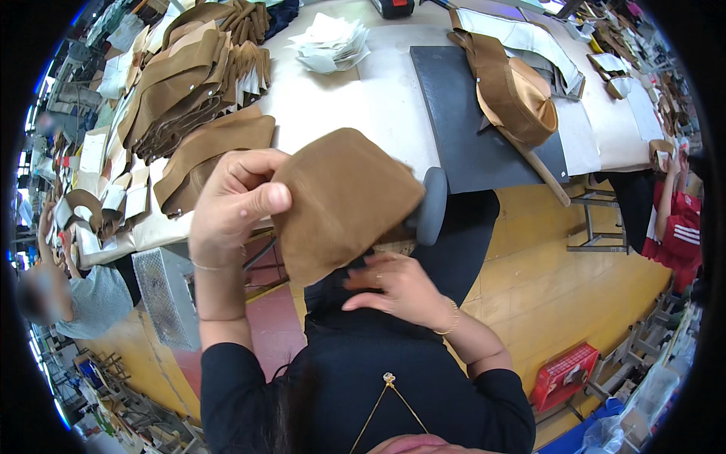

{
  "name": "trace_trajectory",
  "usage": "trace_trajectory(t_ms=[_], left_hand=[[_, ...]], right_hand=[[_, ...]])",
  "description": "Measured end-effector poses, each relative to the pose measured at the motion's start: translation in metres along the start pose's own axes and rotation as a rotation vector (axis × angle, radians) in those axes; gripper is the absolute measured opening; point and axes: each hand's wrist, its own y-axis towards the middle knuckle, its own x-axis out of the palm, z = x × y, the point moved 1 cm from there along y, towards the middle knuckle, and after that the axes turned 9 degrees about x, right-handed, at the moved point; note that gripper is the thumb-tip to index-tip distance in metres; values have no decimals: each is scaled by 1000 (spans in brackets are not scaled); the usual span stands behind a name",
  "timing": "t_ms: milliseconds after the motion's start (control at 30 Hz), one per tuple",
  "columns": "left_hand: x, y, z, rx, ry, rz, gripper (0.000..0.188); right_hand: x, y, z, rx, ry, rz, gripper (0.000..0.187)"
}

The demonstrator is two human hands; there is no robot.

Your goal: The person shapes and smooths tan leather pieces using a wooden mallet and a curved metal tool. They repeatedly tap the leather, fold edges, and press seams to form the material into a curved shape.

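Observation:
My left hand [240, 185] pinches the left edge of a brown leather-like piece [344, 204] between thumb and fingers. The piece has a rounded top and is raised in front of the table edge. Below it, my right hand [397, 291] has its thumb and fingers apart, a little smeared, with nothing seen in it. A grey rounded pad [432, 206] shows just beyond the piece's right edge. Something tan under the piece, by my right fingertips, is mostly hidden.
Stacks of brown cut pieces [178, 94] cover the table's left side, with white papers [330, 43] behind. A black mat [454, 113] bears a curved brown part [522, 98] and a wooden-handled tool [541, 170]. Nearby are a stool [597, 219], a red crate [563, 376] and other people.

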Motion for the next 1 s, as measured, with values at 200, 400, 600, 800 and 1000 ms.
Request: trace_trajectory(t_ms=[200,400,600,800,1000], left_hand=[[29,40,18,-399,320,-703,39],[36,41,-13,-523,154,-717,32],[43,36,-53,-482,179,-731,38],[48,45,-86,-452,341,-697,36],[54,69,-142,-281,445,-485,36]], right_hand=[[-85,-12,-23,-107,187,465,54],[-68,5,-4,231,447,-46,42],[-76,-21,6,418,592,-5,37],[-90,-40,33,474,459,158,30],[-99,-20,95,501,284,383,37]])
